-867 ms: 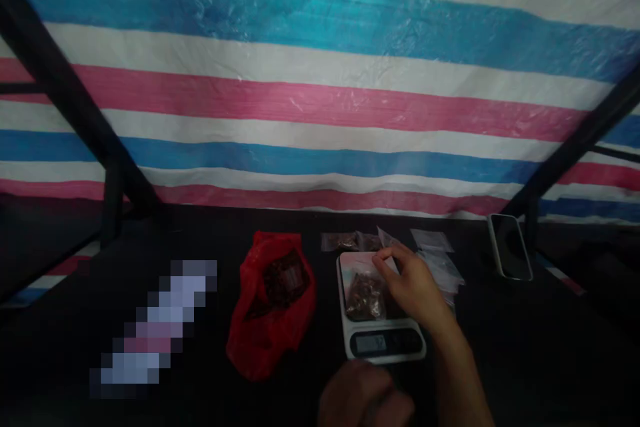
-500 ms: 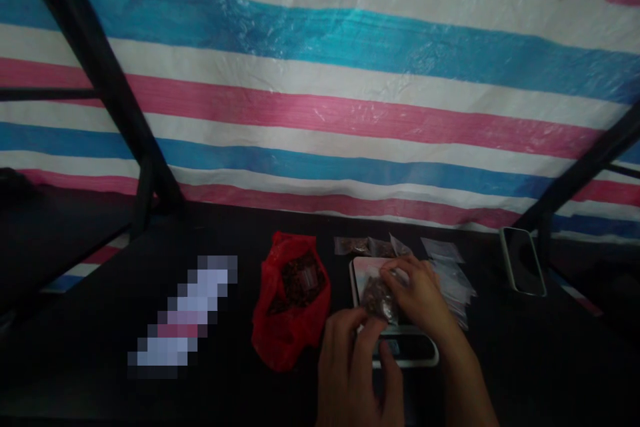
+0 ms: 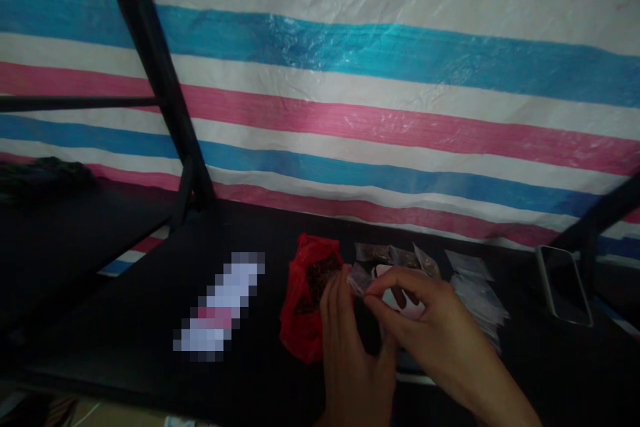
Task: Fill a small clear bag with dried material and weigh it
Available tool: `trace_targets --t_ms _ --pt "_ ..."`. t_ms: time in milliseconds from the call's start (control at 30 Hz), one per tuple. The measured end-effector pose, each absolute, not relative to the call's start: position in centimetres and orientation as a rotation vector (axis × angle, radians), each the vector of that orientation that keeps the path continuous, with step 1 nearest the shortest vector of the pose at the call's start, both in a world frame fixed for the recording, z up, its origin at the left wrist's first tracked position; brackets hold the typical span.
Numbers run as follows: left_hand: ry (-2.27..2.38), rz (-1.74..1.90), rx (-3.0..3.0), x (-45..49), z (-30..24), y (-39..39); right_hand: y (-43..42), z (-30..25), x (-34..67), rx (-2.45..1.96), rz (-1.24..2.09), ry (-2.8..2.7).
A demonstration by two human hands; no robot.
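Observation:
A small clear plastic bag (image 3: 358, 278) is up between my two hands, beside the red bag's right edge. My right hand (image 3: 430, 317) pinches its top edge between thumb and forefinger. My left hand (image 3: 350, 347) is closed around its lower part; the bag's contents are mostly hidden by the fingers. Under my right hand lies a kitchen scale (image 3: 413, 307) with a pale pink platform, its display covered. To the left, an open red plastic bag (image 3: 299, 323) holds loose dark brown pieces (image 3: 320, 273).
Several small filled bags (image 3: 373, 252) lie behind the scale. A stack of flat clear bags (image 3: 480, 303) lies to its right, then a phone (image 3: 565, 287). A blurred-out pale item (image 3: 220, 307) lies left. Black metal posts (image 3: 173, 90) and a striped tarp (image 3: 350, 107) stand behind.
The small plastic bag has been lifted off the scale and moved left towards the red bag. My left hand has closed in on it. The view has shifted left.

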State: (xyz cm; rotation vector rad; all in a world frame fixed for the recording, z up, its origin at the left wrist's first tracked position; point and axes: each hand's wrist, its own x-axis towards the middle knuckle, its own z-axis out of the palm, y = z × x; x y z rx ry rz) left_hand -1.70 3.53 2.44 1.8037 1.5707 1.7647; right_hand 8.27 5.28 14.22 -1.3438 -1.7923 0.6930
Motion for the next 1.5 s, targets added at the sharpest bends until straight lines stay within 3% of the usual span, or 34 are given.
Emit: trace_targets --t_ms 267,433,600,700,833,1000,1300,1500 --pt "1.529 1.940 1.894 -5.2 4.2 3.5 4.7 15.2 6.4 -1.207 0.930 -1.737" --pt "1.462 1.780 1.863 -8.5 4.2 3.7 5.9 15.2 5.8 -1.181 0.990 -1.670" --pt "1.604 1.753 1.440 -11.9 4.4 5.4 8.3 12.5 4.4 -1.178 0.897 -1.683" --pt "1.693 1.745 1.236 -12.9 5.0 6.3 9.6 9.8 3.7 -1.477 0.590 -1.899" --pt "1.773 1.386 1.253 -13.2 5.6 6.5 10.6 7.5 3.0 -1.798 0.257 -2.066" --pt "1.610 1.157 1.278 -13.3 5.7 6.4 10.6 7.8 3.1 -1.724 0.239 -2.191" --pt "1.529 1.294 1.076 -12.3 5.3 8.5 10.2 8.2 3.1 -1.642 0.310 -2.299" --pt "1.523 1.318 1.091 -11.5 4.7 8.8 10.3 8.0 3.9 -1.876 0.195 -2.255"
